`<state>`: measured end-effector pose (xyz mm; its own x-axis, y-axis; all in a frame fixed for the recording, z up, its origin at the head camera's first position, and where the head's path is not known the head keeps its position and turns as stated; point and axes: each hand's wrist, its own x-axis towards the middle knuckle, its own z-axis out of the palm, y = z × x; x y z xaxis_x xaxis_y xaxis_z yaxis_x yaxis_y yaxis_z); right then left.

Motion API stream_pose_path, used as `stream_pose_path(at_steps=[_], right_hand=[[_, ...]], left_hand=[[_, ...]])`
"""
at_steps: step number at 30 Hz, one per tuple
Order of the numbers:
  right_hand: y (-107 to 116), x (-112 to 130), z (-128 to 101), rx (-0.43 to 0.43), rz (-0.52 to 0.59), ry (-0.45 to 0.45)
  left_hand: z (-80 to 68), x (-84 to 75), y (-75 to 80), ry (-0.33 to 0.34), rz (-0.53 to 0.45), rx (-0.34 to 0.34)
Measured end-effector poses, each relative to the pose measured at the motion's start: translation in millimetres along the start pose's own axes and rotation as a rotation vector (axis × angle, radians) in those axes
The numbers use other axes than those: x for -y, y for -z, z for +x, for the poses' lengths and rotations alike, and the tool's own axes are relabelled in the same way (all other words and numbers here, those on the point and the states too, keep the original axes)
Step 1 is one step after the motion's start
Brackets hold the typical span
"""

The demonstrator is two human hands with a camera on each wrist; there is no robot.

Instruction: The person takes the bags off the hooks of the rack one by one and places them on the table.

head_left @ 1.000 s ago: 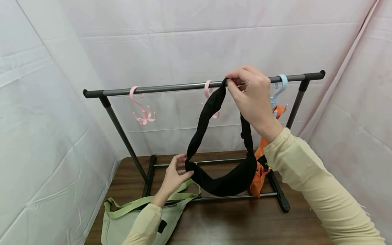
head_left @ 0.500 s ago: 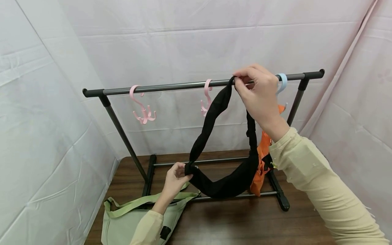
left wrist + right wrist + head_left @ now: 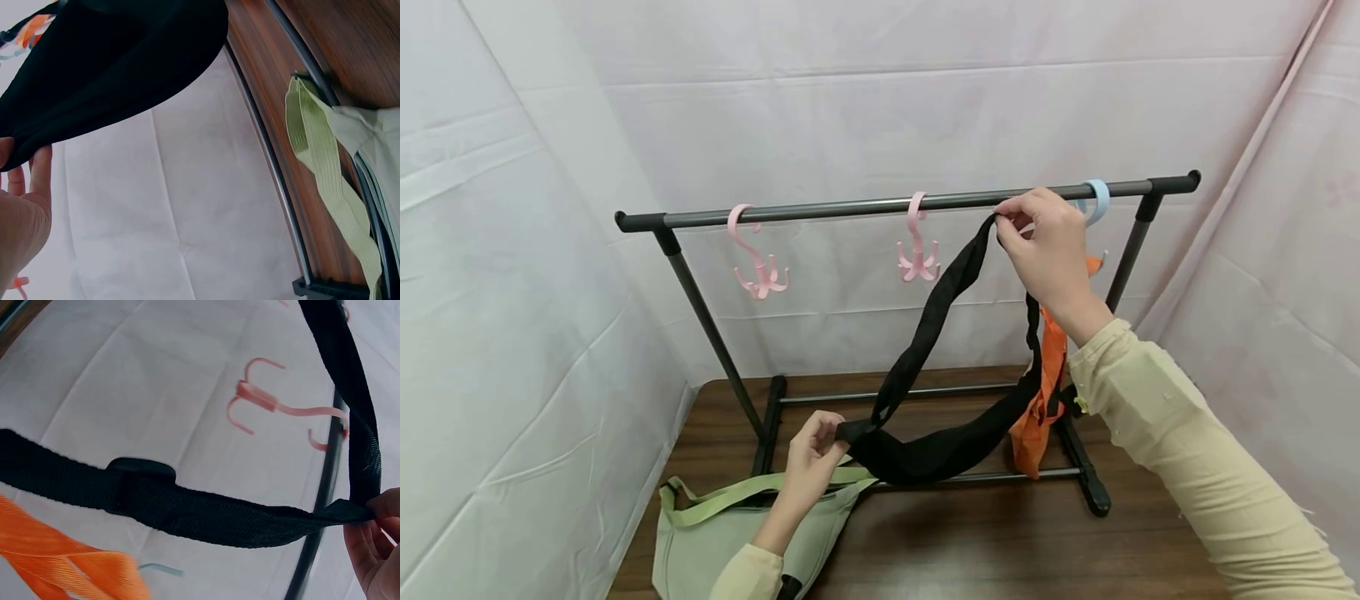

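A soft black sling bag hangs in a loop between both hands, its strap up and its limp body at the bottom. My right hand pinches the top of the strap just below the rack's bar. A slide buckle shows on that strap in the right wrist view. Lower and to the left, my left hand pinches the left end of the bag's body. In the left wrist view the black cloth spreads out from the thumb and fingers.
Two pink hooks and a light blue hook hang on the bar. An orange bag hangs at the right, partly hidden. A pale green bag lies on the wooden table at the front left.
My right hand has moved right and slightly down with the strap. The left hand has shifted left and down, stretching the bag wider. The middle pink hook now shows fully.
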<state>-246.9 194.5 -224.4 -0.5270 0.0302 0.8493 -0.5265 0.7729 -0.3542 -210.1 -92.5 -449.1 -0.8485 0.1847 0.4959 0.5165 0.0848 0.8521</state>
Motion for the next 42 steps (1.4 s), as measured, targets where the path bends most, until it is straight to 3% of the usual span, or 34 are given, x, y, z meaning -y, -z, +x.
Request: stream_pose_path(at_steps=[11,17,28,42], right_hand=[[-18,-19,-22,0.076,0.01,0.024],[-33,-30,-42,0.149,-0.004,0.005],[-65,-50,-80,0.318,-0.024,-0.109],[-99,-65,-125,0.483,-0.059,-0.215]], left_hand=[[-12.0,-2.7,11.5,-0.037,0.01,-0.029],[-18.9,-23.3,13.5,-0.055,0.007,-0.033],[-26.6,-28.8,15.6,-0.068,0.052,-0.036],[-31.1,-29.4,15.1,-0.032,-0.026,-0.043]])
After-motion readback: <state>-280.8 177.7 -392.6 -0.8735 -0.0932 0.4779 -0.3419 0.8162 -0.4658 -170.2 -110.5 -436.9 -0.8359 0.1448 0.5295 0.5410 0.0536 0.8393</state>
